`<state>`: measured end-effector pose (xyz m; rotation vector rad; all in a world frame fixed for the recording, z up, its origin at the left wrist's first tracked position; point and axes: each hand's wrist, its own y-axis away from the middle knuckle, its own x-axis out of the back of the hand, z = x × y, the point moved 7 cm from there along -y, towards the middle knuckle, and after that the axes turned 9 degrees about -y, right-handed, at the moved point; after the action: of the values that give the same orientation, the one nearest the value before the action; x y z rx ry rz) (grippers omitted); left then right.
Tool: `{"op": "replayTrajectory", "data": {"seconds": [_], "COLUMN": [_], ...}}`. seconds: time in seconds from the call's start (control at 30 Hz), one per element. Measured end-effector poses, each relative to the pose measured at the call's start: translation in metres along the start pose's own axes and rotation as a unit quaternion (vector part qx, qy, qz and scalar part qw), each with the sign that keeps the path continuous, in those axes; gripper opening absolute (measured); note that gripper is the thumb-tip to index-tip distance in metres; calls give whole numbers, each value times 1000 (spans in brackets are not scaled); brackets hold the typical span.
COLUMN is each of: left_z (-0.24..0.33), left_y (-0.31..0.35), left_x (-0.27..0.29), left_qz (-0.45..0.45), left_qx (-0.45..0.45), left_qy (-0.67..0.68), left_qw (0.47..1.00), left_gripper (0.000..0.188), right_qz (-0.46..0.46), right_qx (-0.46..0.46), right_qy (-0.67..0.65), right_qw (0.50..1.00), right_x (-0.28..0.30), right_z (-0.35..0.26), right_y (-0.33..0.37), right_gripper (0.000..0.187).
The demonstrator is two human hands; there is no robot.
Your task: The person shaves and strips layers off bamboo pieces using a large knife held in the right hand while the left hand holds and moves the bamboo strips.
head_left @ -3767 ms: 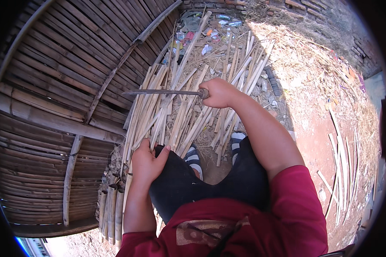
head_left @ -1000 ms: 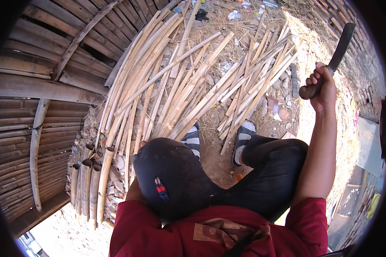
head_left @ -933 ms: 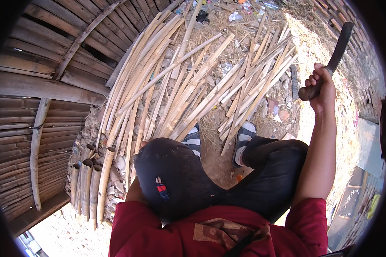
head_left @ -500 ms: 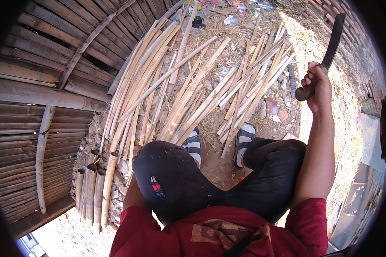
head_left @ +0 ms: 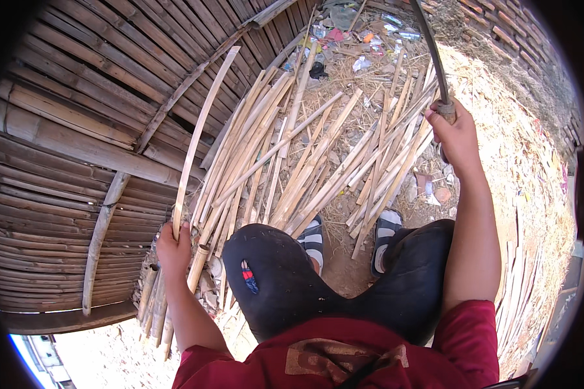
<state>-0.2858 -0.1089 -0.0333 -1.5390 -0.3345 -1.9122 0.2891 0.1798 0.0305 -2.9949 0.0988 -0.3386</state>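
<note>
My left hand (head_left: 174, 249), out to the left of my knee, is closed around the lower end of a long split bamboo strip (head_left: 200, 129). The strip rises away from me, slightly curved, in front of the bamboo wall. On the right, my right hand (head_left: 459, 135) grips the handle of a machete (head_left: 433, 55); its dark blade points up and away, and the tip runs out at the top edge. Between the hands, beyond my feet, many split bamboo strips (head_left: 305, 170) lie in a loose, crossing pile.
A bamboo-slat wall (head_left: 52, 214) stands close on the left. Several bamboo poles (head_left: 153, 305) lean by its foot. Litter and straw (head_left: 360, 63) cover the far ground, with a brick wall (head_left: 522, 48) at the far right. My sandalled feet (head_left: 386, 236) are near the pile.
My left hand has come up from behind my knee holding a bamboo strip. My right hand with the machete has moved left, its blade now tilting leftward. The view has shifted a little.
</note>
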Motion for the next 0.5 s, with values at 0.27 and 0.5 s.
{"op": "replayTrajectory", "data": {"seconds": [0.27, 0.5], "left_z": [253, 332], "left_y": [-45, -8], "left_x": [31, -38], "left_qz": [-24, -167], "left_qx": [-129, -226], "left_qy": [113, 194], "left_qw": [985, 940], "left_gripper": [48, 46], "right_qz": [-105, -168], "right_qx": [156, 204], "right_qy": [122, 276], "right_qw": [974, 924], "right_x": [-37, -46], "right_z": [-47, -33], "right_y": [34, 44], "right_gripper": [31, 30]}}
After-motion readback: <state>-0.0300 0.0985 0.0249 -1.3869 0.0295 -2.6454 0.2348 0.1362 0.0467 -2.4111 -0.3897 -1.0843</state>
